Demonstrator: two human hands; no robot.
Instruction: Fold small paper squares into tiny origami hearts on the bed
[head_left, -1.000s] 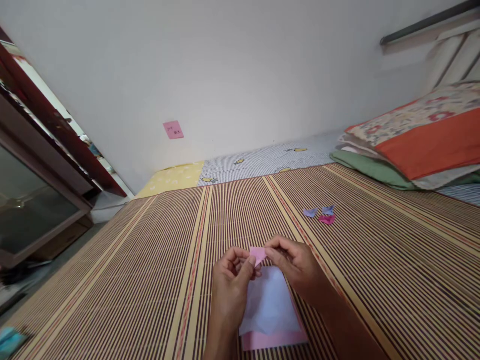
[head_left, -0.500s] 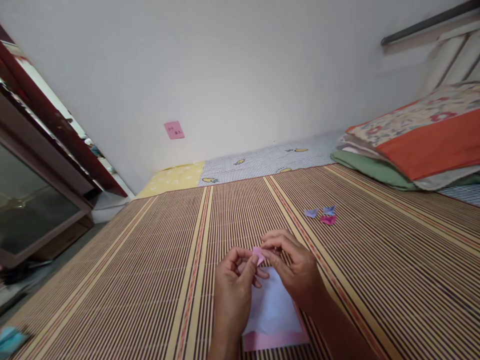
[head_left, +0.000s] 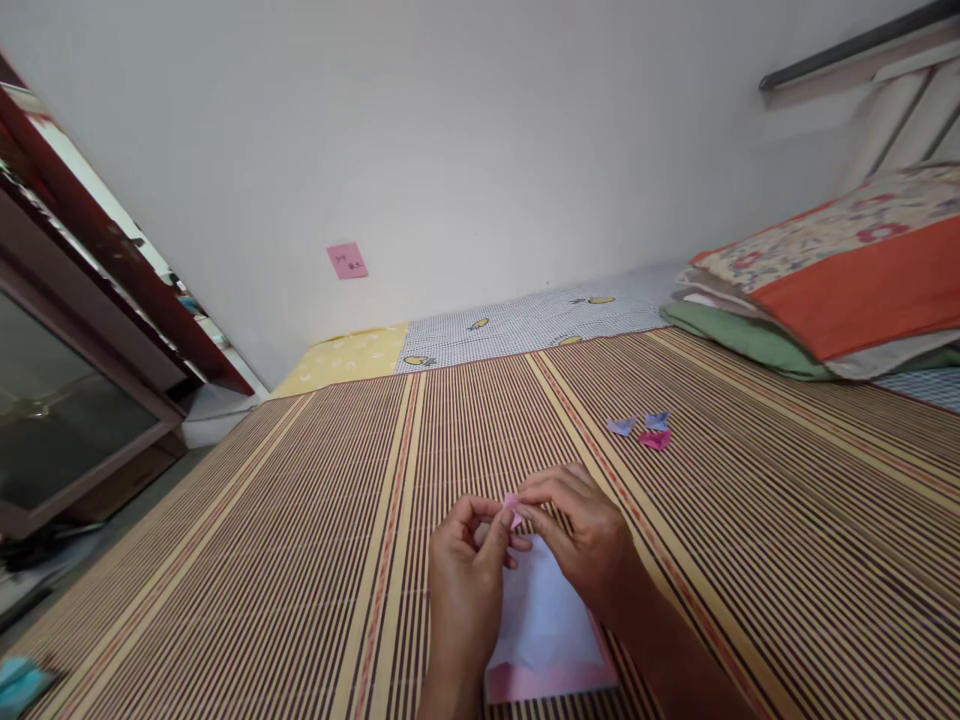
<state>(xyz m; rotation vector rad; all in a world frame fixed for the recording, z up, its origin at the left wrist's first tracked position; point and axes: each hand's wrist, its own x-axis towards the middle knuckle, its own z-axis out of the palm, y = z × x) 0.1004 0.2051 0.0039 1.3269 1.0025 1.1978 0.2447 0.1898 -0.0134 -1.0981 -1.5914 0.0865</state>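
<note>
Pink paper piece (head_left: 511,501): pinched between your two hands, just beyond the pale sheet's (head_left: 546,610) far end.
Left hand (head_left: 466,570): your thumb and fingers nip its left side, near the pale sheet's far left corner.
Right hand (head_left: 596,545): your fingertips nip its right side, near the far right corner.
Slip or tear: crowded fingertips could skew a crease; uneven pulling could rip it.
Pink sheet (head_left: 555,683): beneath the pale sheet.
Small folded pieces (head_left: 655,440): three, beyond the pale sheet, rightward.
</note>
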